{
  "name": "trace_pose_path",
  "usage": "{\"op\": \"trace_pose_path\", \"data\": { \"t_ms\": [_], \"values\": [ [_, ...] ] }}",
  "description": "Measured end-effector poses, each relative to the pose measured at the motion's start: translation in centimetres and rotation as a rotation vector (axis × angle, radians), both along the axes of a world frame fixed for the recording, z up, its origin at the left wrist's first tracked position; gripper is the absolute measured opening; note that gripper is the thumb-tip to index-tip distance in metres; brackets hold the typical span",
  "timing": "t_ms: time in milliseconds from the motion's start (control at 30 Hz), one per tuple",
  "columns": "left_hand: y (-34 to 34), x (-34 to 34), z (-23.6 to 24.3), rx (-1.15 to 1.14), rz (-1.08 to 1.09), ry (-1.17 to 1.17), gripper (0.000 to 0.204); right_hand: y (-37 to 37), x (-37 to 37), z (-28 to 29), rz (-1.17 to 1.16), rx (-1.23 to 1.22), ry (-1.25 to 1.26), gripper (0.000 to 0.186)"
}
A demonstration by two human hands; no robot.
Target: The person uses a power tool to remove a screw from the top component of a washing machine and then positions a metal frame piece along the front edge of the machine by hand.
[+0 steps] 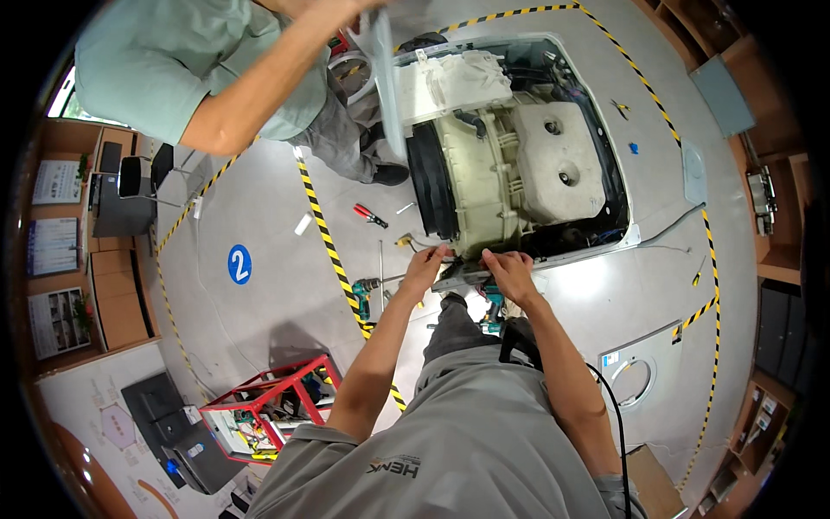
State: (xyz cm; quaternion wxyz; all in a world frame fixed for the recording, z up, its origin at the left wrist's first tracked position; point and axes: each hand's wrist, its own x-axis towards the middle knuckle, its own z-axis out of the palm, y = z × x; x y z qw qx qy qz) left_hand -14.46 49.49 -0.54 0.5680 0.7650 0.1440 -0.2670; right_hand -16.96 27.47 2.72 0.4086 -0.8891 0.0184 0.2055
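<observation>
An opened washing machine [471,182] lies ahead, its pale tub, concrete counterweight [553,164] and dark rubber band exposed. Both of my hands are at its near edge, by a narrow metal strip [462,278]. My left hand [426,270] has fingers bent at the strip's left part; what they pinch is too small to make out. My right hand [510,275] curls over the edge farther right, its grip hidden. Below them are a teal cordless drill [367,294] and another teal power tool [493,316], partly behind my body.
A co-worker [242,78] stands at upper left, holding a pale panel [385,86]. Red-handled pliers [370,216], striped floor tape [320,216] and a red-framed cart [268,406] are to the left. A loose panel [640,359] lies at lower right, with shelving [761,415] beyond.
</observation>
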Motion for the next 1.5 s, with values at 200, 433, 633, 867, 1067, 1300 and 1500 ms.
{"op": "trace_pose_path", "data": {
  "t_ms": [200,433,633,867,1067,1300,1500],
  "values": [
    [0.4,-1.3,-0.1,0.060,0.109,-0.093,0.043,0.2,-0.3,-0.5,0.023,-0.014,0.007,0.059],
    [1.5,-2.8,0.2,0.193,0.054,-0.299,0.047,0.6,-0.2,-0.2,0.041,-0.034,-0.077,0.058],
    [-0.6,-3.6,1.2,0.456,-0.112,-0.360,0.046,-0.1,-0.4,-2.0,0.053,-0.082,-0.068,0.056],
    [-1.5,-4.0,1.1,0.639,-0.175,-0.363,0.043,-0.4,-0.5,-2.0,0.064,-0.069,-0.044,0.060],
    [-1.0,-3.8,0.1,0.630,-0.193,-0.401,0.044,-0.5,-0.5,-2.4,0.100,-0.066,-0.014,0.062],
    [-0.7,-3.4,0.1,0.635,-0.221,-0.371,0.043,-0.2,-0.3,-1.9,0.106,-0.081,-0.001,0.062],
    [-0.7,-2.7,0.1,0.616,-0.230,-0.365,0.043,-0.4,0.1,-2.6,0.109,-0.092,-0.001,0.061]
  ]
}}
